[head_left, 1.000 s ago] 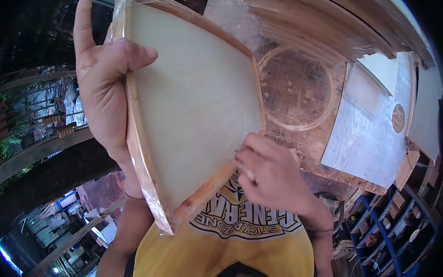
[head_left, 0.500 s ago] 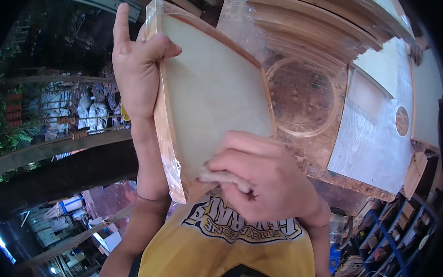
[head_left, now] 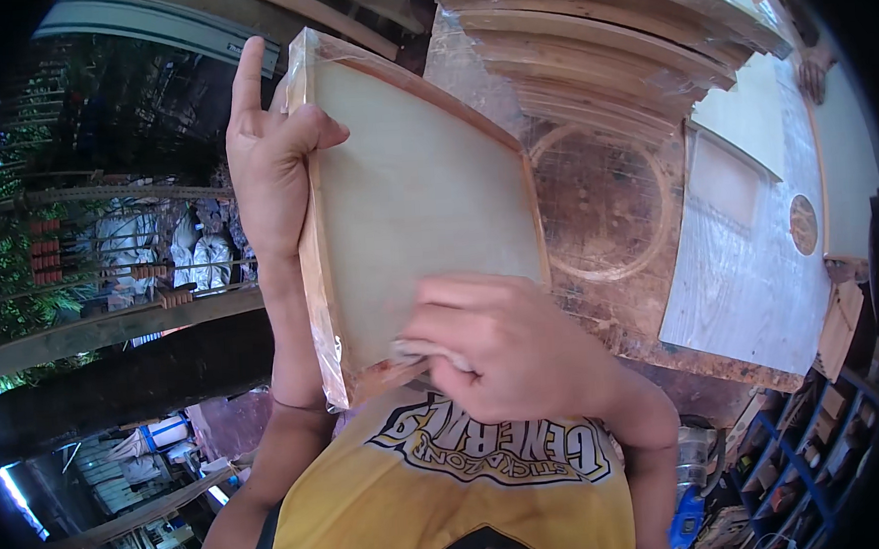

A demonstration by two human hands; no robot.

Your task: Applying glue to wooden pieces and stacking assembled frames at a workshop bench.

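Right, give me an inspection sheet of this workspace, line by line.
Surface: worn wooden bench with a ring mark.
Job's things: wood-framed pale panel in clear wrap, held up; small pale pad pressed on its lower edge.
Clutter: stacked wooden frames; pale boards on the bench.
Grippers: left hand grips the panel's left edge; right hand closed on the pad.
Cables: nothing seen.
Surroundings: open side with greenery; blue rack.

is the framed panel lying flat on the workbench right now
No, the left hand grips the framed panel by its edge, raised off the workbench.
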